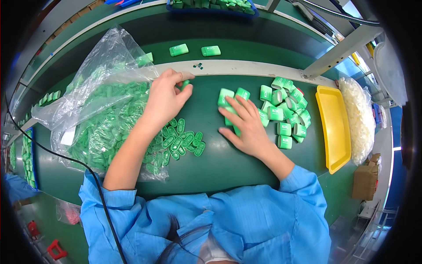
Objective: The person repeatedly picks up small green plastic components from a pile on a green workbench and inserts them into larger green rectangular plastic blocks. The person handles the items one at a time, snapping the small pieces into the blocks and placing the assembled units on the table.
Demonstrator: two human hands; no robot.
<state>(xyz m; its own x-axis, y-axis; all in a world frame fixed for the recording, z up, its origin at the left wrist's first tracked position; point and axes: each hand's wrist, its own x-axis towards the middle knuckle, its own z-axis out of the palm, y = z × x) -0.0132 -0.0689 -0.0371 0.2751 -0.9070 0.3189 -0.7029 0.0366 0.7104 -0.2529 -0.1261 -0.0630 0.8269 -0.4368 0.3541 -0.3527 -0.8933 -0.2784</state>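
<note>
My left hand point(166, 97) is over the table near the white rail, thumb and forefinger pinched around a small green plastic piece point(186, 82), mostly hidden by the fingers. Beneath that forearm lie loose oval green plastic pieces point(176, 143), spilling from a clear plastic bag point(105, 119) full of them. My right hand point(247, 127) rests palm down with its fingers spread, touching a few green plastic shells point(225, 96) partly covered by the fingers. To its right is a pile of similar hollow, rounded green shells point(285, 105), some upright and some on their sides.
A yellow tray point(336, 132) stands at the right edge, beside a clear bag of cream-coloured pieces point(358, 119). Beyond the white rail point(246, 67), two green shells point(179, 49) sit on a green surface, with a blue bin point(213, 6) behind. A black cable point(66, 157) crosses at left.
</note>
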